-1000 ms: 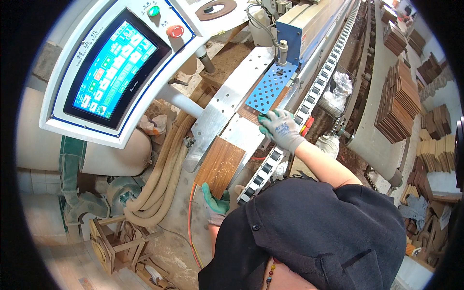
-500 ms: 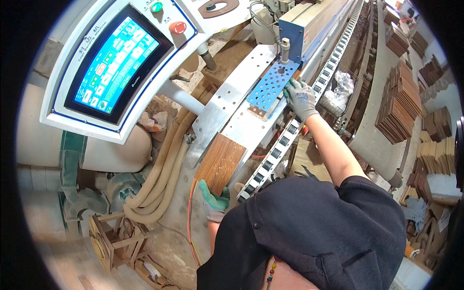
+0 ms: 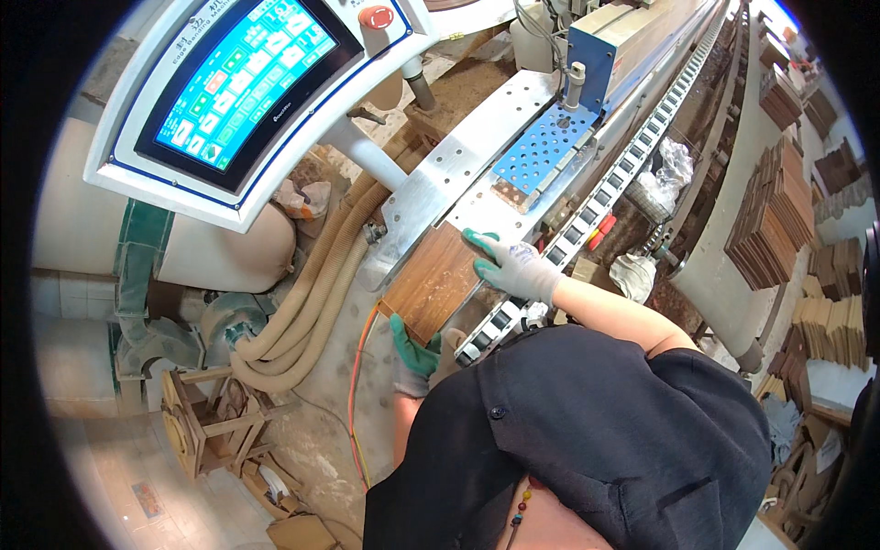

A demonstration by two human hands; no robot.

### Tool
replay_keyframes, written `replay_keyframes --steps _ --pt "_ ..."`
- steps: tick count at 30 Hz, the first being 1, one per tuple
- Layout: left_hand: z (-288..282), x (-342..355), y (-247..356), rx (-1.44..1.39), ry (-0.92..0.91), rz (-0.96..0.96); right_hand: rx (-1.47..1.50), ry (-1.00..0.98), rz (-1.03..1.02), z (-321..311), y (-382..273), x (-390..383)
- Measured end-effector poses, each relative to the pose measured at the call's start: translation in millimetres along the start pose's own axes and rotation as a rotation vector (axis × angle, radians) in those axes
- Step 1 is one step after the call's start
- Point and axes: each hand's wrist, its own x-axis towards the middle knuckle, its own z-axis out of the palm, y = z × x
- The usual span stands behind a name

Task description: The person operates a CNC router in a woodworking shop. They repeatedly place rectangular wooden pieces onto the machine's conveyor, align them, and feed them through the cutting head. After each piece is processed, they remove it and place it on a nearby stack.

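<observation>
A brown wood-grain panel (image 3: 431, 280) lies at the near end of the machine's metal infeed table (image 3: 513, 213). My left hand (image 3: 415, 357), in a grey and green glove, grips the panel's near end. Gloved the same way, my right hand (image 3: 515, 266) reaches over the panel's right edge, fingers apart, the fingertips at its far right corner. Beyond that hand is a blue perforated plate (image 3: 541, 151) on the table. A chain-like conveyor track (image 3: 587, 215) runs close along the right of both hands.
A control panel with a lit screen (image 3: 243, 92) and red stop button (image 3: 376, 16) stands at the upper left. Beige hoses (image 3: 316, 275) curve below it. Stacked brown boards (image 3: 775, 215) rest on a belt (image 3: 710, 238) to the right. A wooden frame (image 3: 215, 417) sits on the floor.
My right hand has come back from beside the blue plate to the wood panel's right edge. My left hand remains at the near end. The view has shifted slightly.
</observation>
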Motion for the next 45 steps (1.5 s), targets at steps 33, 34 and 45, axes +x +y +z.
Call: replay_keyframes --steps 33,34,45 --pt "-33.7 1.8 -33.0 1.019 -0.123 0.796 -0.668 0.311 -0.155 -7.4 20.6 -12.5" --pt "-31.4 0.9 -32.2 0.955 -0.126 0.729 -0.683 0.279 -0.121 -7.0 21.5 -10.9" --pt "-25.6 2.5 -20.1 0.764 -0.145 0.493 -0.666 0.369 -0.194 -4.5 30.0 -4.9"
